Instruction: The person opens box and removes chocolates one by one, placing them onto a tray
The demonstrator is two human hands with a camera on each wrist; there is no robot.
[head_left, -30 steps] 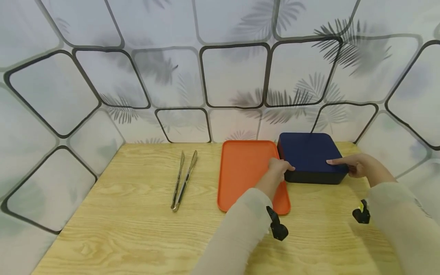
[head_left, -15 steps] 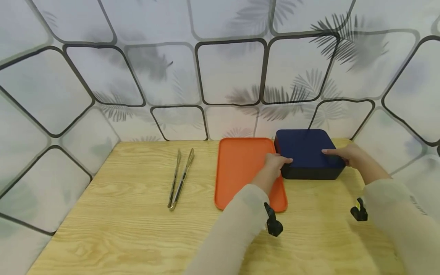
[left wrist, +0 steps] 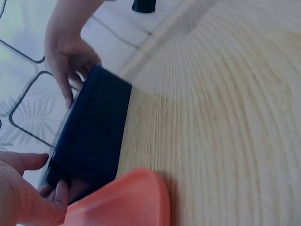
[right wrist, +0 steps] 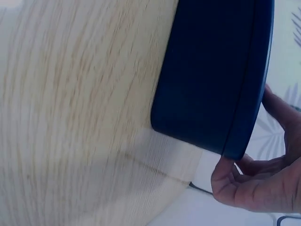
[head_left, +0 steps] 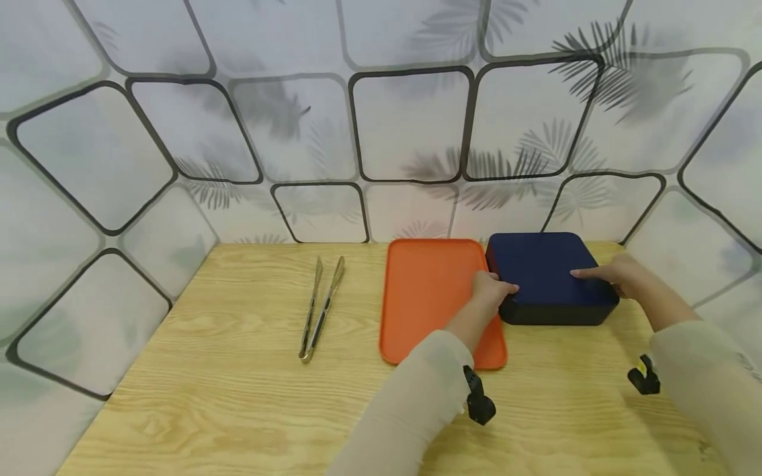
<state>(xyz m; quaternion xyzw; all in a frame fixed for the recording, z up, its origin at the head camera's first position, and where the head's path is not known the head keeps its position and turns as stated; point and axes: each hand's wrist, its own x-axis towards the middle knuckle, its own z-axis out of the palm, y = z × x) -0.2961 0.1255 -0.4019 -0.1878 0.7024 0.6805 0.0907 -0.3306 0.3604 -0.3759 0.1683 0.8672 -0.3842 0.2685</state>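
Observation:
A dark navy lidded box (head_left: 542, 264) stands at the back right of the wooden table, just right of an orange tray (head_left: 425, 291). My left hand (head_left: 489, 291) grips the box's near left corner and reaches across the tray. My right hand (head_left: 622, 274) holds the right side, its thumb lying over the lid and its fingers curled against the side below the rim. In the right wrist view the lid seam shows on the box (right wrist: 202, 80), and the lid is on. Part of the left fingers is hidden at the corner.
Metal tongs (head_left: 318, 311) lie spread on the table (head_left: 226, 396), left of the tray. A patterned cloth wall (head_left: 411, 132) rises along the table's back and sides. Black wrist cameras hang at both sleeves.
The box has shifted slightly toward me relative to the tray, and both hands have gone with it. The tongs and the tray stay put; the head view sways a little.

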